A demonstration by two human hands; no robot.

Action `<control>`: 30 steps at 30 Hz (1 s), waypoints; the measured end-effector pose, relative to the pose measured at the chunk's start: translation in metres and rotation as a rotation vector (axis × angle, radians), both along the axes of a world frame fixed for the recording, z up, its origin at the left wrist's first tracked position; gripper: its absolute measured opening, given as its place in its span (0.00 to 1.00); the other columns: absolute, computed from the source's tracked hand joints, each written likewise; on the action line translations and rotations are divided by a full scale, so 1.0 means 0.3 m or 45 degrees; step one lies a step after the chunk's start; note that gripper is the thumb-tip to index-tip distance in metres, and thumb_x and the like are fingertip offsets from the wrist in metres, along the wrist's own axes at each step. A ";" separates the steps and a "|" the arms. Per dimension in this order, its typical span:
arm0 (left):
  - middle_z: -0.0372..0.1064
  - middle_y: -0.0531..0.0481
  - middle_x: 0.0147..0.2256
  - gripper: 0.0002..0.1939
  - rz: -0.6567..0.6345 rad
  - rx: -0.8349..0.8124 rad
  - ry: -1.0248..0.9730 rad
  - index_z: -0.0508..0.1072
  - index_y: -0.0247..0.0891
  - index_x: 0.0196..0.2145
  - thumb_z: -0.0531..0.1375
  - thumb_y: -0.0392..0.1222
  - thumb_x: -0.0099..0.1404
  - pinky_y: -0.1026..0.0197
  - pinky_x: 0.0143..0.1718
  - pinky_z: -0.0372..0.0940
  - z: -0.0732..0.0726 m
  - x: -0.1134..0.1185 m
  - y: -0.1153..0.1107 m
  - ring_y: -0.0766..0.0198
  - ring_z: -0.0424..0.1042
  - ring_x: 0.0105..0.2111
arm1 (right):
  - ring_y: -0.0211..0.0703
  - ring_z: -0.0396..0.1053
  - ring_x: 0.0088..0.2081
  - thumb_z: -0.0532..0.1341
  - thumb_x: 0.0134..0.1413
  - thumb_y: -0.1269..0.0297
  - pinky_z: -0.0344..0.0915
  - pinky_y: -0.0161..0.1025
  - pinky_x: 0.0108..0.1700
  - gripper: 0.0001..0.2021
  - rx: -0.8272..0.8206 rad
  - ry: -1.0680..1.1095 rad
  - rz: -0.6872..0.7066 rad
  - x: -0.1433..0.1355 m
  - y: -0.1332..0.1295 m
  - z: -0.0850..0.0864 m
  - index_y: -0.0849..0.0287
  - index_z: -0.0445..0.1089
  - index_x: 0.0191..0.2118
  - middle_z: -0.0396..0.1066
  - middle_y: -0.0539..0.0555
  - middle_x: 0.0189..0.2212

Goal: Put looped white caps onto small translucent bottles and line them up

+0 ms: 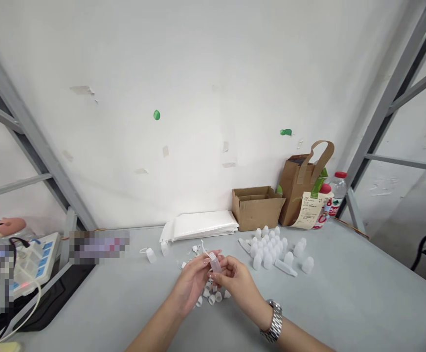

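Together, my left hand [190, 282] and right hand [239, 282] hold 1 small bottle [215, 265] above the surface [124, 303], well in from its back edge. A loosened fingertip grip could drop it; a low brush could scatter the caps [212, 301] below. The tag [309, 212] on the paper bag [291, 193] reads "J12"; smaller print is illegible.

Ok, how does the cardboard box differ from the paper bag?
The paper bag stands taller; the cardboard box is lower. The bag has a looped handle; the box shows none. A printed slip covers part of the bag; the box's front is uncovered. Both are brown.
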State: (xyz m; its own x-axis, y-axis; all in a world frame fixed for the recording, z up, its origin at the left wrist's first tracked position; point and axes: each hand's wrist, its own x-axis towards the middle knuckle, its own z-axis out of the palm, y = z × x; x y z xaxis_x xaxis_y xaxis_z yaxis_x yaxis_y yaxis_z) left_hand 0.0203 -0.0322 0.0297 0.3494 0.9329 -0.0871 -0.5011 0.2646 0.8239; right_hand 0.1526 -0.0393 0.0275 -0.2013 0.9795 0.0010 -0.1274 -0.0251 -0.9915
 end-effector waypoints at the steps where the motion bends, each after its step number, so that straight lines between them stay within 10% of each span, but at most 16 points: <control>1: 0.71 0.40 0.39 0.16 0.000 0.000 0.007 0.72 0.33 0.42 0.57 0.41 0.56 0.62 0.30 0.60 0.000 -0.001 0.000 0.56 0.68 0.38 | 0.38 0.66 0.21 0.66 0.36 0.58 0.61 0.36 0.26 0.14 0.008 -0.006 -0.002 0.000 -0.001 0.000 0.59 0.62 0.25 0.66 0.46 0.18; 30: 0.72 0.45 0.30 0.13 0.031 0.128 0.226 0.75 0.32 0.36 0.58 0.42 0.56 0.62 0.34 0.60 0.060 0.017 -0.029 0.61 0.69 0.32 | 0.36 0.64 0.22 0.62 0.40 0.70 0.58 0.32 0.25 0.10 0.157 -0.281 -0.118 -0.006 -0.017 -0.006 0.57 0.57 0.22 0.64 0.44 0.18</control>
